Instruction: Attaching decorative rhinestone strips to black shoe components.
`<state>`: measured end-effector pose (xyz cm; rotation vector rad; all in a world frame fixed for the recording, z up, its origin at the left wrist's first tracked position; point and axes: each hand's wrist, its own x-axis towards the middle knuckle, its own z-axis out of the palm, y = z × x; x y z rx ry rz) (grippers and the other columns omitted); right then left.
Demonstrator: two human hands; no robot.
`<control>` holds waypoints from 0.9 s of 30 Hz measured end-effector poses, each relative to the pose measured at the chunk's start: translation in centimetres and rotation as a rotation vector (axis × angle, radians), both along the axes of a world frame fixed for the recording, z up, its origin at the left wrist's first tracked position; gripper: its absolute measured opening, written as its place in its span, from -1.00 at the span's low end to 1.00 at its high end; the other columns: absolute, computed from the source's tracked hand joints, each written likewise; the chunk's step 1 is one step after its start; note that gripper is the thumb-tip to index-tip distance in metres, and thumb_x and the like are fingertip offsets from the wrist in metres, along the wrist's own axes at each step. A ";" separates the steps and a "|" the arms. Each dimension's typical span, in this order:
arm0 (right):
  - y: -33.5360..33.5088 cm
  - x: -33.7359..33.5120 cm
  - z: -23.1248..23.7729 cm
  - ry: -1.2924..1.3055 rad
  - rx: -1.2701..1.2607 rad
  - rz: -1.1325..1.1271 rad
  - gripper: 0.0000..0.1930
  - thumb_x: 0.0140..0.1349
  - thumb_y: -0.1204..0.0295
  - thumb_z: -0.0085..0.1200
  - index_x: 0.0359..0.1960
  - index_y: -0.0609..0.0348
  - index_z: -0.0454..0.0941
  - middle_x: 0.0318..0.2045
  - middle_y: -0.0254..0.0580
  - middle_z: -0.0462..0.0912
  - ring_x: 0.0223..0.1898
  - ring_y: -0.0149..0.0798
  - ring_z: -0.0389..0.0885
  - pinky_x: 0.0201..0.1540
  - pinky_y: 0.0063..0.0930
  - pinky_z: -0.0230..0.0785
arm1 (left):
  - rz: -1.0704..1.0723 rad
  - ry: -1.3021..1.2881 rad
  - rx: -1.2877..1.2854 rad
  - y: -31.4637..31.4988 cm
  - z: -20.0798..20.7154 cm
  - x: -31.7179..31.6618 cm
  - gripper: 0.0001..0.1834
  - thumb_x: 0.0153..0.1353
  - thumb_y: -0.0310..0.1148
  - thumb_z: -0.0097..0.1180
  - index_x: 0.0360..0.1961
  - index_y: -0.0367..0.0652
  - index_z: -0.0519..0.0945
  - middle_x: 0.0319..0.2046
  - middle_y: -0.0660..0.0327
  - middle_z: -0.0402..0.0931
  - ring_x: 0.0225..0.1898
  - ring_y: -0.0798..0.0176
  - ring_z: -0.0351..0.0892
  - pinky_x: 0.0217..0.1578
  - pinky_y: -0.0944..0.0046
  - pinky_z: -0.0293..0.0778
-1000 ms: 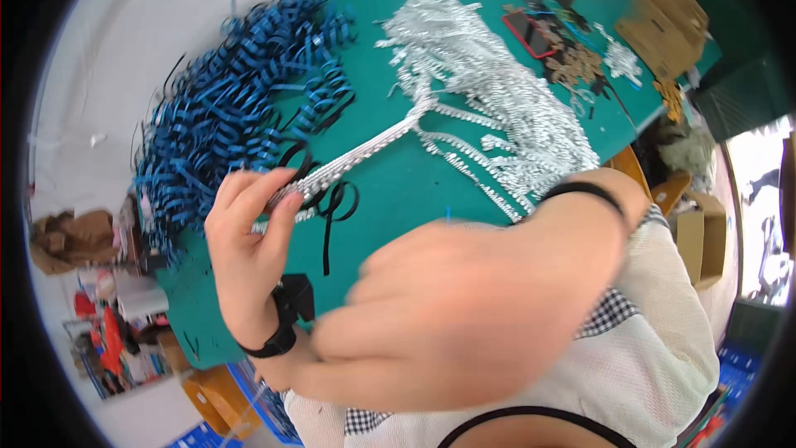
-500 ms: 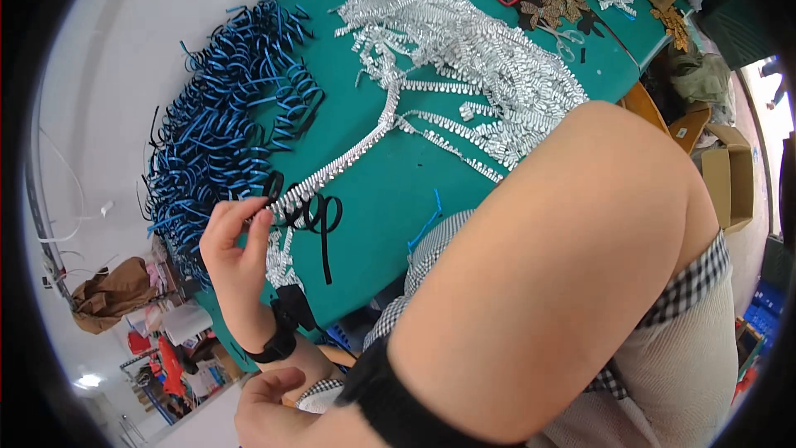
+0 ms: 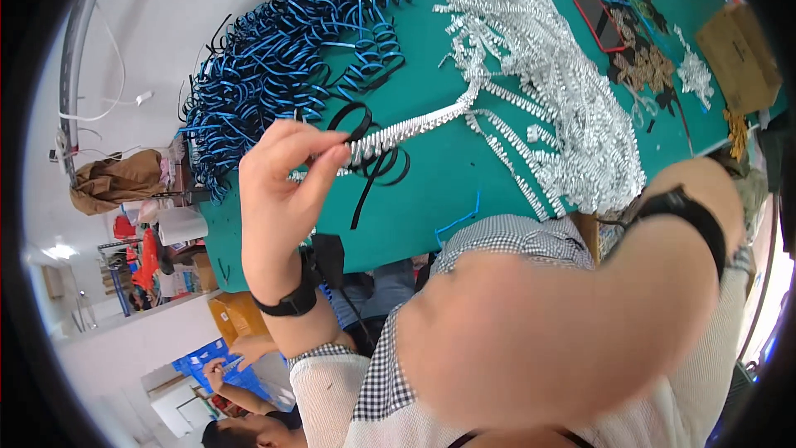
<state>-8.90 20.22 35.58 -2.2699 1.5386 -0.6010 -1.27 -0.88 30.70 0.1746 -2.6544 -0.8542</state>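
Note:
My left hand (image 3: 286, 178), a black band round its wrist, pinches one end of a silvery-white sequin trim (image 3: 414, 126) between thumb and fingertips. Coils of black ribbon (image 3: 383, 168) hang around the trim near these fingertips. From there the trim runs rightward over the green table to a large heap of the same white trim (image 3: 551, 83). My right hand (image 3: 514, 332) looms close to the camera as a blurred shape, in front of my lap; its fingers cannot be made out. Behind it shows a black wrist strap (image 3: 692, 220).
A heap of curled blue-and-black ribbon (image 3: 274, 66) lies on the green table (image 3: 431, 224), left of the trim. Far right are a red-edged phone (image 3: 600, 23), scissors (image 3: 640, 106), gold appliqués (image 3: 647, 66) and a cardboard box (image 3: 738, 58). A person (image 3: 249, 427) works at lower left.
My right hand has swung from the lower left up close to the camera. The left hand still pinches the trim. The view has shifted, and another person has come into it.

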 end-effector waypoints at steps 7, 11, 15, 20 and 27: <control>-5.0 -8.8 -12.3 -0.366 0.000 -0.368 -0.71 0.06 0.24 0.05 -0.33 0.23 0.56 -0.38 -0.04 0.57 -0.30 -0.02 0.54 -0.22 -0.24 0.37 | 0.085 0.036 0.154 0.6 0.6 2.1 -0.86 -0.11 -0.60 0.20 -0.43 -0.27 0.61 -0.55 0.21 0.48 -0.49 0.35 0.42 -0.50 0.43 0.29; -6.9 -8.8 -15.2 -0.618 -0.279 -0.330 -0.56 0.05 0.12 0.10 -0.17 0.22 0.53 -0.30 -0.07 0.58 -0.24 -0.07 0.53 -0.18 -0.31 0.37 | 0.102 0.029 0.164 1.4 0.7 1.3 -0.83 -0.15 -0.60 0.21 -0.43 -0.26 0.61 -0.55 0.22 0.48 -0.48 0.33 0.41 -0.49 0.41 0.29; -6.7 -10.2 -14.6 -0.898 0.005 -0.200 -0.66 0.02 0.27 0.18 -0.23 0.24 0.55 -0.39 -0.14 0.56 -0.31 -0.26 0.53 -0.25 -0.44 0.34 | 0.143 -0.018 0.209 1.9 0.8 0.7 -0.79 -0.18 -0.61 0.22 -0.40 -0.27 0.61 -0.54 0.20 0.50 -0.49 0.33 0.41 -0.47 0.40 0.29; -5.4 -12.3 -13.1 -0.829 -0.165 -0.340 -0.85 -0.04 0.41 0.20 -0.45 0.22 0.58 -0.60 -0.31 0.47 -0.53 -0.42 0.41 -0.49 -0.54 0.19 | 0.133 -0.063 0.243 2.3 0.8 -0.4 -0.75 -0.19 -0.60 0.23 -0.37 -0.27 0.62 -0.53 0.19 0.50 -0.48 0.32 0.42 -0.46 0.40 0.28; -3.6 -13.0 -10.0 -0.644 -0.358 -0.415 -0.91 -0.12 0.48 0.21 -0.55 0.16 0.57 -0.69 -0.35 0.41 -0.65 -0.42 0.36 -0.64 -0.57 0.13 | 0.205 -0.108 0.243 2.5 0.5 -0.7 -0.76 -0.18 -0.60 0.24 -0.37 -0.27 0.63 -0.55 0.20 0.51 -0.51 0.32 0.42 -0.44 0.40 0.28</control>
